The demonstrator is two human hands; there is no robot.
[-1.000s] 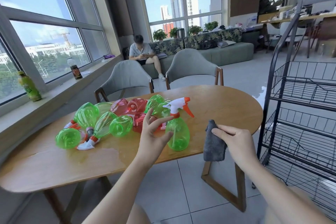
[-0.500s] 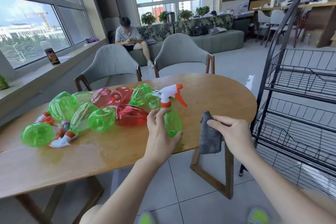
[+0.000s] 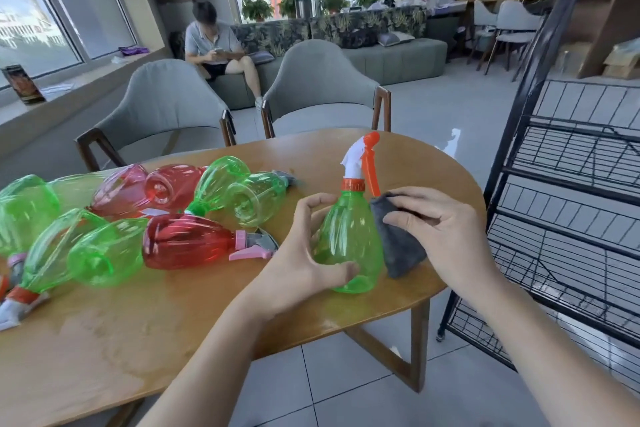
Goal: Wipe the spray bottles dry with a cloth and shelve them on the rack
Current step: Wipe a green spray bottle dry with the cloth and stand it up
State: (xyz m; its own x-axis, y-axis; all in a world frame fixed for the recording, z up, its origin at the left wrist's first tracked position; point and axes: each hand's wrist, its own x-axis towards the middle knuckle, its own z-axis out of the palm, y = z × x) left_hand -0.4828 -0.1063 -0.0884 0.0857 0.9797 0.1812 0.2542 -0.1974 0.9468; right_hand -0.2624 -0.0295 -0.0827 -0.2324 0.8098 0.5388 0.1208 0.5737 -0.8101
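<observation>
- The upright translucent green plastic spray bottle with white-and-orange trigger head (image 3: 348, 239) stands near the right end of the oval wooden bench (image 3: 207, 322)
- The left hand (image 3: 304, 253) grips the bottle body from its left side: fingers (image 3: 317, 203) curled round the upper body, thumb across the lower front near the base
- The right hand (image 3: 446, 232) holds the folded dark grey microfibre cloth (image 3: 398, 246); its fingers are bent and clamped on the cloth, which touches the right flank of the bottle just below the orange trigger lever
- The remaining translucent green and red plastic spray bottles (image 3: 187, 239) lie on their sides in a cluster on the left half of the bench, apart from both hands
- The black wire shelving rack (image 3: 571, 218) stands on the floor just beside the right end of the bench
- Difference from half a second ago: the left hand, then resting open in front of the bottle, now encloses it; the cloth, then hanging at the bench edge apart from the bottle, is now against it
</observation>
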